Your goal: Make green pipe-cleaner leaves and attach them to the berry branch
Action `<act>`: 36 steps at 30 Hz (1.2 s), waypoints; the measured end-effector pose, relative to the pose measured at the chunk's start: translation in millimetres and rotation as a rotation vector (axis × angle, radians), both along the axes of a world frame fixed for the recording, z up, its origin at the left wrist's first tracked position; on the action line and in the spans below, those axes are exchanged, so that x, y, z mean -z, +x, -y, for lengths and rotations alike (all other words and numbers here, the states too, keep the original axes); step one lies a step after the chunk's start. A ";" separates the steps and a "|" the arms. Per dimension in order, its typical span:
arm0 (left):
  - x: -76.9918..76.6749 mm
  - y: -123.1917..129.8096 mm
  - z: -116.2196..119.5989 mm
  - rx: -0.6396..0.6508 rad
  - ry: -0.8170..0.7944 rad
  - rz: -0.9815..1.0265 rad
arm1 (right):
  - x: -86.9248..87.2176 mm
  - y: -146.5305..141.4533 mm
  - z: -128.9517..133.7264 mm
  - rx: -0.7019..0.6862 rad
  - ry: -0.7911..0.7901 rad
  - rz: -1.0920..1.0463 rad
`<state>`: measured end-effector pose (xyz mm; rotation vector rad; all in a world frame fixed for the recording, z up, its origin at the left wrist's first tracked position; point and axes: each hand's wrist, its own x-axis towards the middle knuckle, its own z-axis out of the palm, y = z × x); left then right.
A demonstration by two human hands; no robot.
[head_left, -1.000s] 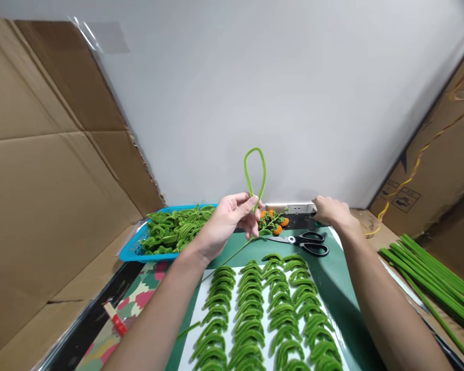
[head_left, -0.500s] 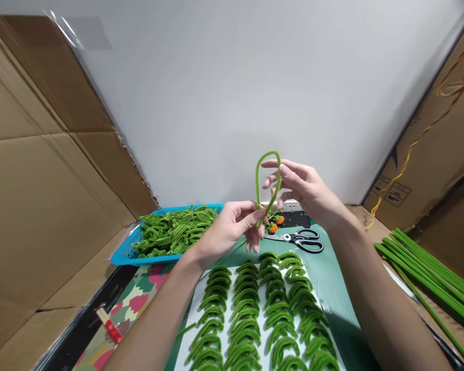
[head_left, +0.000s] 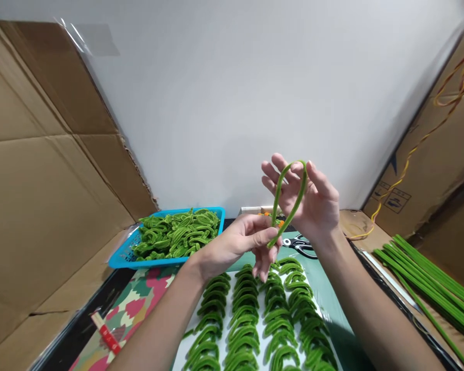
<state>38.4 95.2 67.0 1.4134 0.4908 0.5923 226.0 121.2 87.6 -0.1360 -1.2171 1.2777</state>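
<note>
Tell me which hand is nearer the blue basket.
Left. The left hand is just to the right of the blue basket; the right hand is farther right.

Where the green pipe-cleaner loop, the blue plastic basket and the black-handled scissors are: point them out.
green pipe-cleaner loop (head_left: 300, 198), head view, on its right-hand strand
blue plastic basket (head_left: 150, 264), head view, on its front rim
black-handled scissors (head_left: 295, 243), head view, where the handles meet the pivot

Boxed pictograms (head_left: 397, 200) on cardboard (head_left: 436, 159), details unclear
</note>
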 end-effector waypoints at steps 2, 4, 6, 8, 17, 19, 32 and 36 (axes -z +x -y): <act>-2.5 -0.9 1.0 0.002 0.016 -0.010 | 2.8 0.9 -1.9 0.017 -0.002 0.031; -4.1 -1.5 1.0 -0.007 0.013 -0.013 | 5.8 1.0 -5.4 0.039 0.000 0.069; -4.5 -1.5 0.0 -0.016 -0.005 -0.020 | 8.4 1.2 -9.6 0.074 0.004 0.119; -3.9 -0.7 -1.1 -0.019 -0.024 -0.045 | 10.4 2.0 -13.0 0.108 -0.001 0.157; 4.7 3.1 -2.8 -0.028 -0.018 -0.104 | 12.6 7.9 -14.2 0.152 -0.006 0.165; 6.1 3.1 -3.4 -0.036 -0.011 -0.110 | 13.0 8.2 -14.6 0.172 -0.007 0.186; -0.1 4.6 -2.1 -0.262 0.065 -0.043 | 14.5 11.3 -20.2 0.022 -0.184 0.334; 2.8 3.0 -9.6 -0.621 0.045 0.149 | 16.9 11.3 -22.8 0.121 -0.158 0.465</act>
